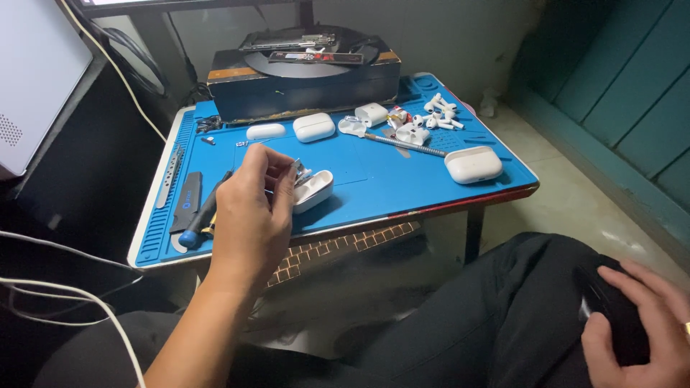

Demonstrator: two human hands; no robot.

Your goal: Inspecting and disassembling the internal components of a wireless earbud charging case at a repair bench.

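Small table w/ a blue mat on top, in a room w/ pale floor & a teal wall. Left hand is over the mat's front edge, fingers pinched on a small metal bit, right by an open white earbud case. Right hand is on the lap, fingers curled round a black thing. More white cases lie near a dark box at the back.

White earbud charging cases: five closed, one open. Loose earbuds, far right corner of mat: several. Screwdrivers: one.
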